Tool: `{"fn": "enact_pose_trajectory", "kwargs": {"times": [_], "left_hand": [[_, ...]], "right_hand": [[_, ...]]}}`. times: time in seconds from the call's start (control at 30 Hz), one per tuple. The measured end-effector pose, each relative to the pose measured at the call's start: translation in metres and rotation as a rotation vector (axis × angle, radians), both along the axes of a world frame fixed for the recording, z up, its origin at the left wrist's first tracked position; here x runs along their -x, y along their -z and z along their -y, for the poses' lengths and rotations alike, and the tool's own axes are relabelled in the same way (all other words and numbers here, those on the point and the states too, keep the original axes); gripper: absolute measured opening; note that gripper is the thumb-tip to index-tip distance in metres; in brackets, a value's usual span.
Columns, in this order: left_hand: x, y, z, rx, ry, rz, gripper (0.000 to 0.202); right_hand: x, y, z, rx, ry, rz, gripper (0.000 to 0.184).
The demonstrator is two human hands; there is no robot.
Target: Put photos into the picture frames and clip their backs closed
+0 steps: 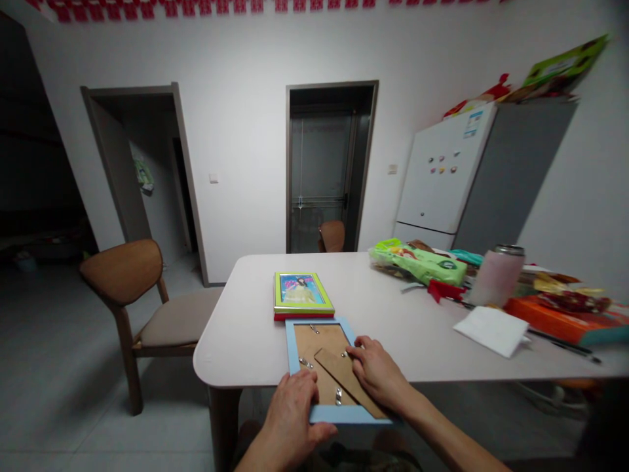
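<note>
A light blue picture frame [295, 341] lies face down at the near edge of the white table [246, 328], its brown backing board and stand strut [339, 373] facing up. My left hand [292, 413] grips the frame's near left corner, thumb under the bottom edge. My right hand [376, 370] rests on the right side of the backing, fingertips pressed against a small metal clip by the frame's right rim. Just beyond lies a stack of frames, a green one with a picture [302, 293] on top of a red one.
A wooden chair [142, 295] stands left of the table. On the right of the table are green snack bags [422, 262], a pink flask [496, 275], a white paper [491, 330] and an orange box [555, 318]. A fridge [442, 177] stands behind; two doorways open in the far wall.
</note>
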State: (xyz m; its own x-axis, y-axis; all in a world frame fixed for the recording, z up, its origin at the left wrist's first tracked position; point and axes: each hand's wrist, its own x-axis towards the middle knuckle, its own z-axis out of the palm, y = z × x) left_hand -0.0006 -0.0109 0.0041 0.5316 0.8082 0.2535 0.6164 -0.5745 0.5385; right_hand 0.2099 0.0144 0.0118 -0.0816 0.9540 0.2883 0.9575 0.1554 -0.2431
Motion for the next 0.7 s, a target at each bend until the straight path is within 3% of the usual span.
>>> {"fn": "enact_pose_trajectory", "kwargs": {"times": [0.7], "left_hand": [[0.0013,-0.0048,0.0028,0.018,-0.025,-0.011,0.062]], "right_hand": [[-0.0092,0.0050,-0.0024,0.047,-0.082,-0.054,0.034]]}}
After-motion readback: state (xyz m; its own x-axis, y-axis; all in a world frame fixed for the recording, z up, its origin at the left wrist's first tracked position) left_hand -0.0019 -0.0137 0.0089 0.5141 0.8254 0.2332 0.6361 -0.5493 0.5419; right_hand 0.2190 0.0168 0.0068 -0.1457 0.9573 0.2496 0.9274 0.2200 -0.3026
